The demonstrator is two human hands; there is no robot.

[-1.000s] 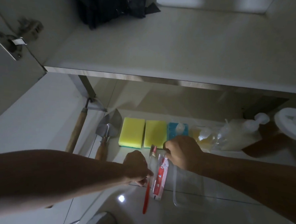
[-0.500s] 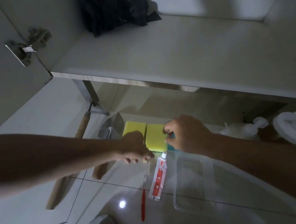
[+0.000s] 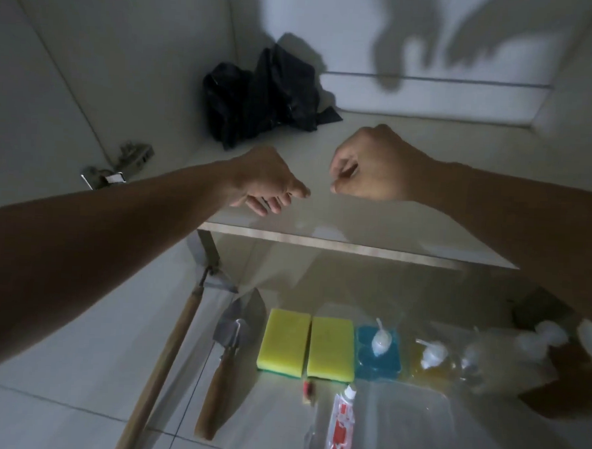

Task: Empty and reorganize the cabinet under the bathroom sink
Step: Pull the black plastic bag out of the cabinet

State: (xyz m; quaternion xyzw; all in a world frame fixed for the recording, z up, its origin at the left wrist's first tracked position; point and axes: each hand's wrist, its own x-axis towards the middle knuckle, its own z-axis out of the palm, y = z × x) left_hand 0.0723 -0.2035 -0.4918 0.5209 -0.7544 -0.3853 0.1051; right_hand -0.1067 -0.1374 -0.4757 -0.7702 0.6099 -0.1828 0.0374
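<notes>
Black bag [image 3: 265, 95] crumpled at back left of cabinet shelf [image 3: 355, 241], likely light, soft, slippery, best pinched at a loose fold; left hand [image 3: 267, 181] and right hand [image 3: 373, 163] just before it, loosely curled, empty.

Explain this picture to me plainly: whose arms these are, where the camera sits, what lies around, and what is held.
There is no machine here: a person wears a camera on the head, looking down at their own arms. The left hand and right hand hover over the cabinet shelf, fingers loosely curled; neither has a grip on anything I can see. A black bag sits at the shelf's back. On the floor lie a trowel, two yellow sponges, a blue bottle, a toothpaste tube and a clear tray.
</notes>
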